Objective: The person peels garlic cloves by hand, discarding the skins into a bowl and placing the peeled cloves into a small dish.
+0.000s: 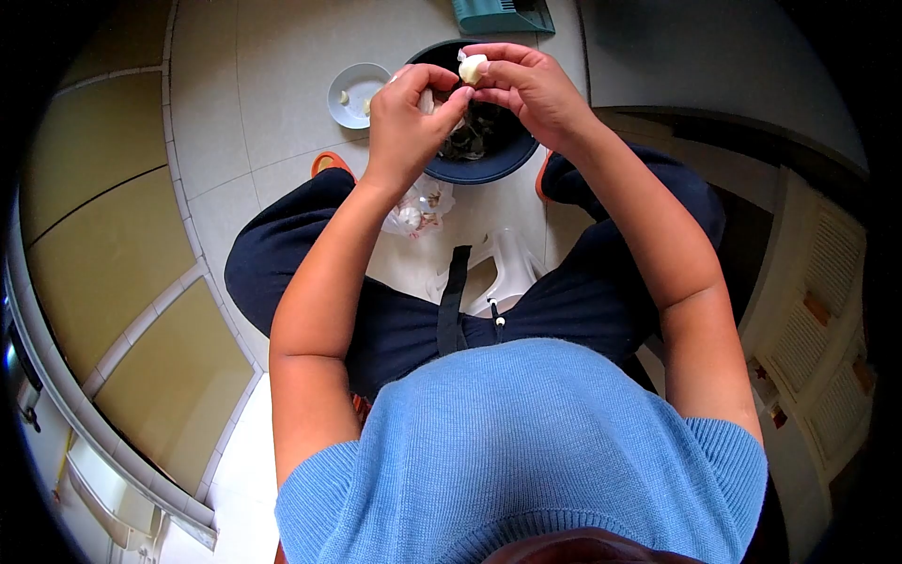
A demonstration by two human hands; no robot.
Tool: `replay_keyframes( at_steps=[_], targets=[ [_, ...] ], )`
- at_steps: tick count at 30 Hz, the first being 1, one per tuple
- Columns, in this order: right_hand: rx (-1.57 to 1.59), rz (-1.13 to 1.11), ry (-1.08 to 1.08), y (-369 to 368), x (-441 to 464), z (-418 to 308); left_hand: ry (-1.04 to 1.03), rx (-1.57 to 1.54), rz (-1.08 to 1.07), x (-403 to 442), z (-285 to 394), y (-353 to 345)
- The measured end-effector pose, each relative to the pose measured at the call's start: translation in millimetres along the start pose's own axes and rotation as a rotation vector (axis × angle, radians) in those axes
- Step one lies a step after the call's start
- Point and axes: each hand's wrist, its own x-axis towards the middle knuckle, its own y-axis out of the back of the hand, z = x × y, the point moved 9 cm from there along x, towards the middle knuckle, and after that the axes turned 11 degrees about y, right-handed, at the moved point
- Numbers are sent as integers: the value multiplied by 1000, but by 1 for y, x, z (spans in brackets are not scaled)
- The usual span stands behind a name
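Observation:
A pale garlic clove, with a bit of papery skin at its top, is pinched between the thumb and fingers of my right hand. Close beside it, my left hand is closed, its thumb tip near the clove's lower end. Something whitish shows inside the left fingers, too covered to name. Both hands are over a dark blue bucket with dark and pale scraps inside. Left of the bucket, a white plate holds a few small peeled cloves.
A clear plastic bag with whitish garlic bulbs lies on the tiled floor before the bucket. A white plastic stool stands between my legs. A green dustpan lies beyond the bucket. Cabinets line the left side.

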Motion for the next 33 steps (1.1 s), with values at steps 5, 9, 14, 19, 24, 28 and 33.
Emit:
replay_keyframes(
  at_steps=[5, 9, 14, 19, 24, 28, 33],
  targets=[
    [-20, -26, -18, -3, 0, 3, -67, 52, 24, -1, 4, 2],
    [-6, 4, -31, -3, 0, 4, -76, 63, 34, -2, 6, 5],
    [-3, 2, -36, -2, 0, 6, -105, 66, 42, -2, 8, 6],
    [27, -36, -26, -10, -2, 1, -59, 85, 53, -2, 6, 8],
    [-88, -62, 11, -12, -2, -1, -45, 98, 40, -2, 5, 7],
    [-116, -52, 1, -9, -3, 1, 10, 93, 60, -1, 1, 9],
    [-126, -42, 2, -8, -3, 1, 10, 80, 61, -1, -3, 8]
  ],
)
